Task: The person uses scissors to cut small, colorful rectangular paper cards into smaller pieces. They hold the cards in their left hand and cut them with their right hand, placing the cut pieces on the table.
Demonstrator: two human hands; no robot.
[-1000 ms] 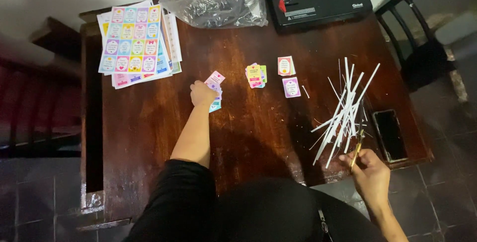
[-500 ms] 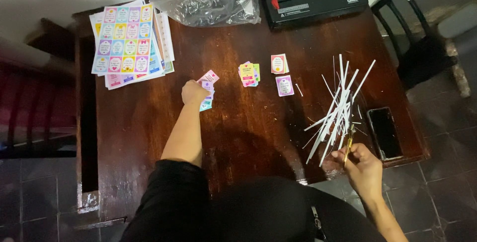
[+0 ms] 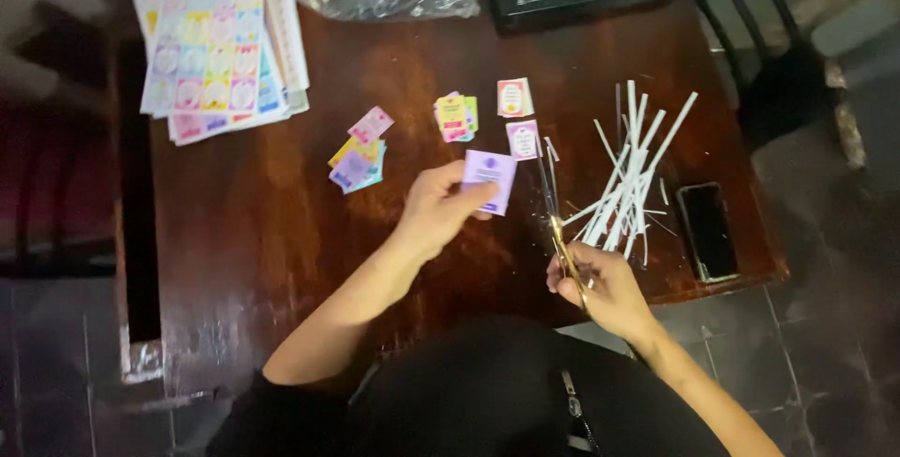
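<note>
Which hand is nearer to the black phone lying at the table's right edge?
Right. The right hand, gripping scissors, sits just below-left of the phone; the left hand, holding a purple card, is farther left, mid-table.

Left hand [image 3: 439,209] extended over the table, fingers pinched closed; right hand [image 3: 600,284] lower and nearer the body, fingers curled in a closed grip.

The table [image 3: 281,223] is dark wood with a worn, glossy varnish. The purple card [image 3: 489,180] and white strips [image 3: 630,180] look like matt paper. The scissors [image 3: 561,232] have metal blades, and the phone [image 3: 708,229] shines like glass.
</note>
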